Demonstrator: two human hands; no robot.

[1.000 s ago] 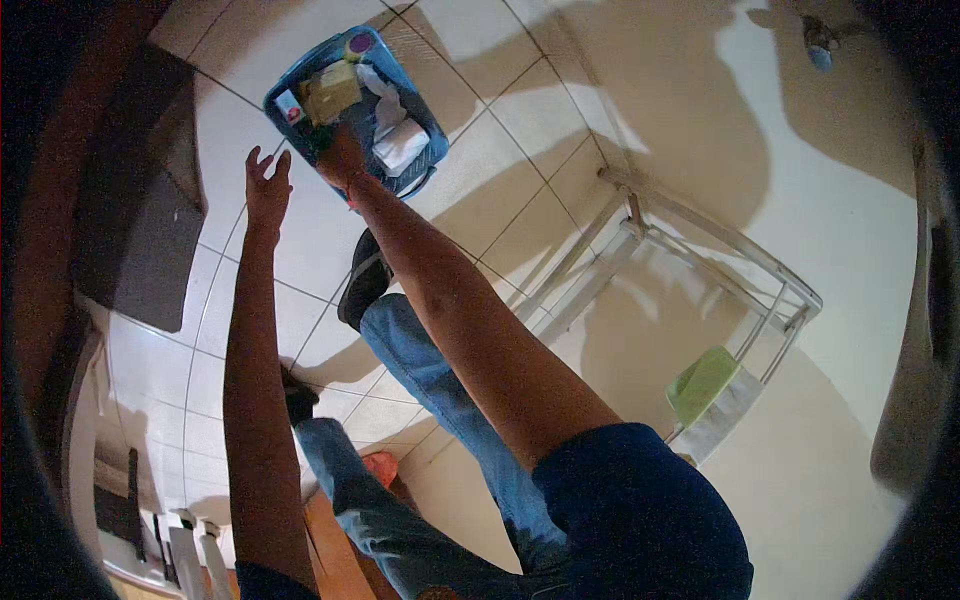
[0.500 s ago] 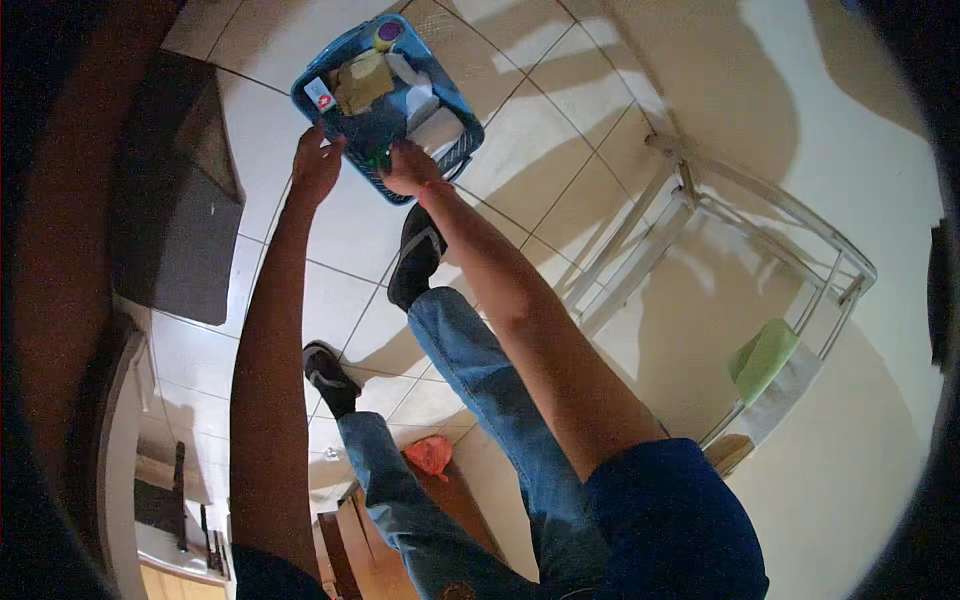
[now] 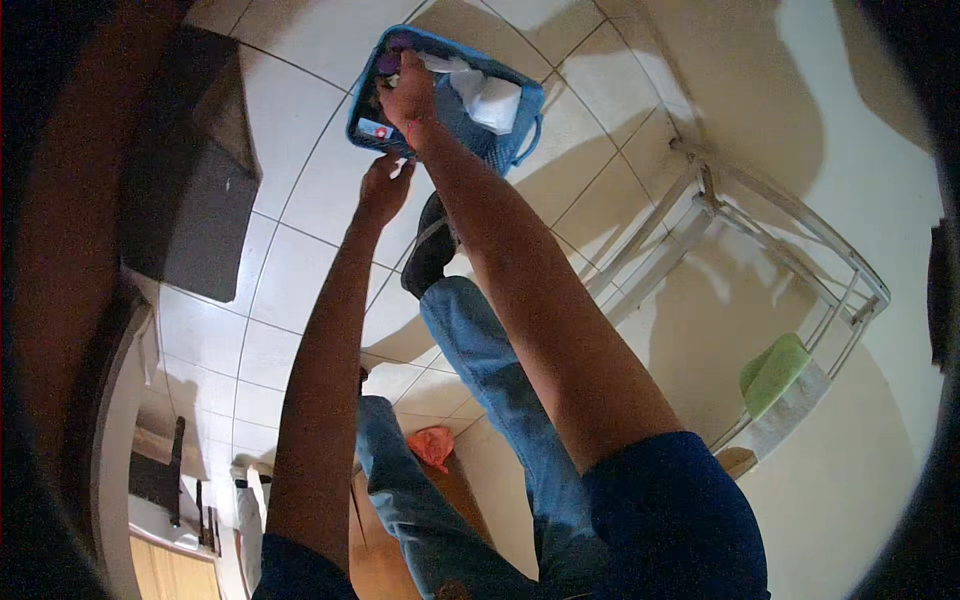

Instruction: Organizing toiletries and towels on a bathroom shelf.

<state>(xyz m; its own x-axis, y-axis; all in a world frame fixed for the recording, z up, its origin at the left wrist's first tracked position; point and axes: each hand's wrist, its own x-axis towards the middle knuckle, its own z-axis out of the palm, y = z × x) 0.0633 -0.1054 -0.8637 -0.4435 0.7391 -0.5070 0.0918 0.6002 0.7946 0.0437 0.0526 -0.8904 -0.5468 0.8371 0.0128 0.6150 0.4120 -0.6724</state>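
Note:
A blue plastic basket (image 3: 523,92) lies tilted on the tiled floor ahead of my feet. Its near left rim is between the fingers of my left hand (image 3: 383,190). My right hand (image 3: 410,98) reaches into the basket's left side, fingers bent downward; what they hold, if anything, is hidden. Just beyond its fingertips is a round purple item (image 3: 391,62). Below the hand sits a small white box with a red mark (image 3: 375,129). A crumpled white bundle (image 3: 490,102) rests in the right part of the basket.
A dark grey box-like piece (image 3: 185,190) stands on the floor to the left. On the right is a metal frame (image 3: 780,190) with a green cloth (image 3: 775,375) hung over it. A red plastic bag (image 3: 431,446) lies near my legs.
The basket has shifted right and turned, and my left hand has followed its rim. My right hand has moved from the near edge to the left inside, where the tan packet no longer shows.

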